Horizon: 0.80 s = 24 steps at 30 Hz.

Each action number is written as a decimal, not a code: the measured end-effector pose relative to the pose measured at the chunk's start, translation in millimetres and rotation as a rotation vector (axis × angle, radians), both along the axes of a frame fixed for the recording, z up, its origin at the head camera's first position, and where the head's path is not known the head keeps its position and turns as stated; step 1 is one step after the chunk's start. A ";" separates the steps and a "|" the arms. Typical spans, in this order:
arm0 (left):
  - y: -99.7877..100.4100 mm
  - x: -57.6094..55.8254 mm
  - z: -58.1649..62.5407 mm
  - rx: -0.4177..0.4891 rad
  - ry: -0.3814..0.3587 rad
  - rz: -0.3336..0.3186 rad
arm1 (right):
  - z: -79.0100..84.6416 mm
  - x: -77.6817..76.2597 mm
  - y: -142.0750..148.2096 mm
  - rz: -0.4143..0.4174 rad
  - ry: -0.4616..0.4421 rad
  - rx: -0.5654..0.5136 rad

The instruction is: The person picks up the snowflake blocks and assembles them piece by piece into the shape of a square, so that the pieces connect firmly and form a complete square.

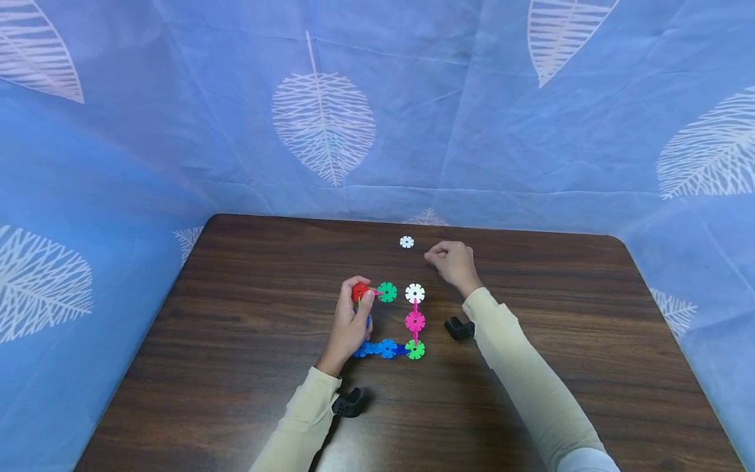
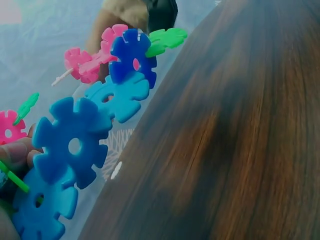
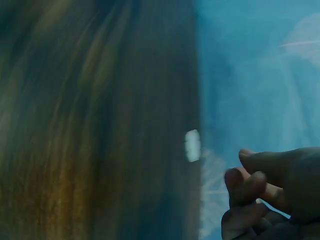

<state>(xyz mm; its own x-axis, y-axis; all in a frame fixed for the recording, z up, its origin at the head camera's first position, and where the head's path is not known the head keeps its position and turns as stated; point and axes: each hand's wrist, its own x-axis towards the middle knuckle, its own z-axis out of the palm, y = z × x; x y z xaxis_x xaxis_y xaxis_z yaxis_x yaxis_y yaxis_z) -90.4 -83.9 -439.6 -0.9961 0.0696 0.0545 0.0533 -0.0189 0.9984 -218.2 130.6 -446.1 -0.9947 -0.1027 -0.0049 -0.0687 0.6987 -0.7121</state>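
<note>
My left hand (image 1: 347,324) grips a chain of notched plastic interlocking discs by its left side, thumb near a red disc (image 1: 359,290). From there the chain runs through blue discs (image 1: 387,348) to a light green disc (image 1: 415,349), then up past a pink disc (image 1: 415,322) to a white disc (image 1: 415,289). A gap separates that white disc from a green disc (image 1: 387,288) beyond the red one. Large blue discs (image 2: 57,125) fill the left wrist view. My right hand (image 1: 455,263), fingers loosely bent and holding nothing, is beside a loose white disc (image 1: 407,238).
The loose white disc lies near the far edge of the dark wooden table (image 1: 236,295). Behind the table hangs a blue cloth (image 1: 413,118) with white leaf prints. Black wrist mounts (image 1: 350,402) stick out from both sleeves.
</note>
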 end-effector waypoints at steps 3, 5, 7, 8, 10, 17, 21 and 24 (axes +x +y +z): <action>-3.9 0.4 -2.3 0.001 -0.010 0.013 | -14.6 -15.2 -6.0 -0.008 -0.016 0.085; -6.2 1.1 -2.8 0.003 -0.013 0.021 | -22.9 -24.1 -10.7 -0.010 -0.030 0.126; -8.2 1.7 -3.0 0.011 -0.018 0.031 | -28.7 -31.5 -15.8 -0.008 -0.039 0.150; -9.3 2.1 -3.2 0.013 -0.020 0.035 | -31.5 -34.7 -18.2 -0.007 -0.042 0.149; -11.0 2.7 -3.1 0.018 -0.023 0.038 | -36.3 -40.4 -22.5 -0.006 -0.039 0.139; -13.5 2.7 -2.5 0.038 -0.033 0.026 | -45.9 -53.6 -35.1 0.000 0.008 0.177; -14.0 1.0 -3.2 0.043 -0.053 0.031 | -48.4 -56.7 -40.8 -0.037 0.007 0.232; -14.4 0.2 -3.8 0.032 -0.062 0.034 | -52.0 -58.2 -43.0 -0.076 0.007 0.245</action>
